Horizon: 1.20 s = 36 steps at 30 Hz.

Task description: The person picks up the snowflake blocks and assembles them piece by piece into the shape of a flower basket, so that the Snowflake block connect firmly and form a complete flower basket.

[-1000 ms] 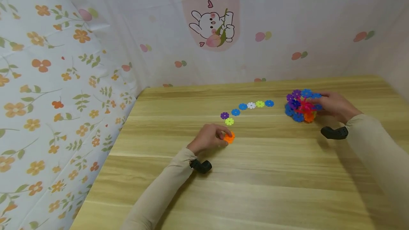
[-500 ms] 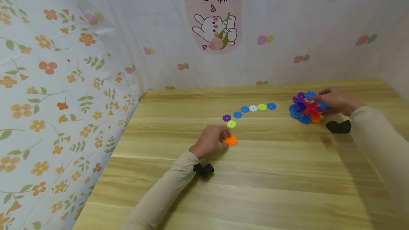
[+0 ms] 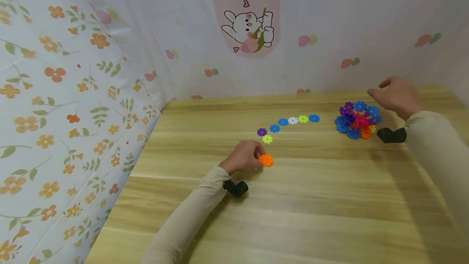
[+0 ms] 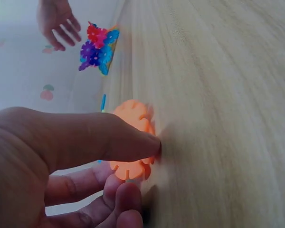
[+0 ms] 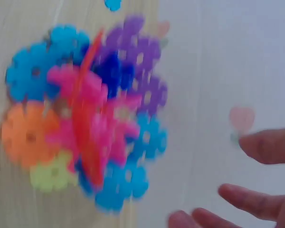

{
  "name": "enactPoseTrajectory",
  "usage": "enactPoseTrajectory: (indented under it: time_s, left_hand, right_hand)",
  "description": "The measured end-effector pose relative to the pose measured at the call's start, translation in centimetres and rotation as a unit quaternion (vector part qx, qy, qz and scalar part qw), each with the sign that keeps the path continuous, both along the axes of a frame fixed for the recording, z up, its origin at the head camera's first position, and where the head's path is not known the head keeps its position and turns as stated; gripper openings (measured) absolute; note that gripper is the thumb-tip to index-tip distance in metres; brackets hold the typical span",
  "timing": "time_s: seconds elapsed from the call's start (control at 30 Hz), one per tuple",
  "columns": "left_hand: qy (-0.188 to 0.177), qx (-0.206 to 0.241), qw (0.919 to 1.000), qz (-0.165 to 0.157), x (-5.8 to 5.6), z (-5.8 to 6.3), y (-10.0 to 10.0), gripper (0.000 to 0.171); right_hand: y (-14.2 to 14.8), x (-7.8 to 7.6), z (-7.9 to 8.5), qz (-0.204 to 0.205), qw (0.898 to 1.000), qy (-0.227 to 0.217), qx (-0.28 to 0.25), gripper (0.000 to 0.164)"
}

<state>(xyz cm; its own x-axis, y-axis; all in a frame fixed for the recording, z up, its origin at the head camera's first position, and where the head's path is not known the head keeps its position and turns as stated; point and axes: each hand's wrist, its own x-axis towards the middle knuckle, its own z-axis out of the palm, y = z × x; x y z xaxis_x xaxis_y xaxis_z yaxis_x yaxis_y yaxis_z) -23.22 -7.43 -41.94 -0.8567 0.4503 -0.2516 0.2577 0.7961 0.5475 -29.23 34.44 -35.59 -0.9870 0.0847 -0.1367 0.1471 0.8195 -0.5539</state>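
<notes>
Flower-shaped plastic pieces on a wood-grained tabletop (image 3: 293, 215), with the multicoloured cluster (image 3: 358, 120) as our landmark. Left of the cluster and nearer the wearer, we see the left hand (image 3: 243, 156) pinching a small stack of orange pieces (image 3: 266, 160); in the left wrist view the thumb crosses their face and the other fingers curl at their edge. The right hand (image 3: 397, 97) is raised to the right of the cluster and apart from it, its thumb and fingers spread with nothing between them. Half a second earlier we saw its fingers at the cluster's right edge; it has since lifted away, and the blue and yellow-green pieces along that edge now show more fully. The left hand and its stack keep their place relative to the cluster. Likewise unchanged is the curved row (image 3: 292, 120) left of the cluster, which we read outward as blue, yellow-green, white, blue, blue, then purple and yellow-green close together. Behind the cluster we note a cloth (image 3: 322, 11) printed with a rabbit.
</notes>
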Motion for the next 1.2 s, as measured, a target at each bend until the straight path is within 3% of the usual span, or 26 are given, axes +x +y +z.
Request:
enactPoseTrajectory:
  time_s: [0.07, 0.17, 0.27, 0.37, 0.47, 0.57, 0.7, 0.8, 0.93, 1.2]
  left_hand:
    - [-0.003, -0.002, 1.0000, -0.003, -0.2, 0.0, 0.0, 0.031]
    - [-0.007, 0.002, 0.9999, -0.007, -0.3, -0.1, 0.0, 0.028]
    - [-0.010, 0.008, 0.9999, -0.008, -0.4, -0.2, 0.0, 0.026]
    - [-0.012, 0.018, 0.9998, -0.007, -0.5, 0.0, 0.1, 0.024]
    - [-0.009, 0.024, 0.9996, -0.011, -0.7, 0.1, 0.2, 0.022]
    - [-0.001, 0.027, 0.9994, -0.023, -1.0, 0.2, 0.1, 0.020]
    - [0.007, 0.033, 0.9989, -0.034, -1.2, 0.3, -0.4, 0.016]
    - [0.008, 0.043, 0.9985, -0.032, -1.2, 0.4, -1.1, 0.014]
    - [0.008, 0.057, 0.9981, -0.021, -1.0, 0.2, -1.9, 0.013]
    - [-0.005, 0.078, 0.9969, 0.001, -0.6, 0.1, -2.2, 0.013]
  right_hand:
    - [-1.4, 0.1, 0.3, -0.001, 0.999, 0.039, 0.026, 0.077]
    - [-4.2, 0.5, 0.5, 0.011, 0.996, 0.086, 0.022, 0.064]
    - [-7.4, 1.3, 0.4, 0.062, 0.990, 0.129, -0.004, 0.049]
    - [-11.3, 2.8, 0.0, 0.163, 0.977, 0.136, -0.009, 0.029]
    - [-15.6, 4.9, -1.0, 0.291, 0.951, 0.102, 0.024, 0.019]
    - [-19.4, 7.0, -2.1, 0.366, 0.925, 0.073, 0.067, 0.023]
    - [-22.8, 8.6, -3.7, 0.378, 0.912, 0.081, 0.134, 0.030]
    - [-24.2, 9.1, -4.7, 0.372, 0.909, 0.095, 0.163, 0.032]
    - [-25.2, 9.8, -5.6, 0.350, 0.921, 0.091, 0.147, 0.029]
    - [-25.5, 9.7, -6.0, 0.355, 0.930, 0.054, 0.081, 0.023]
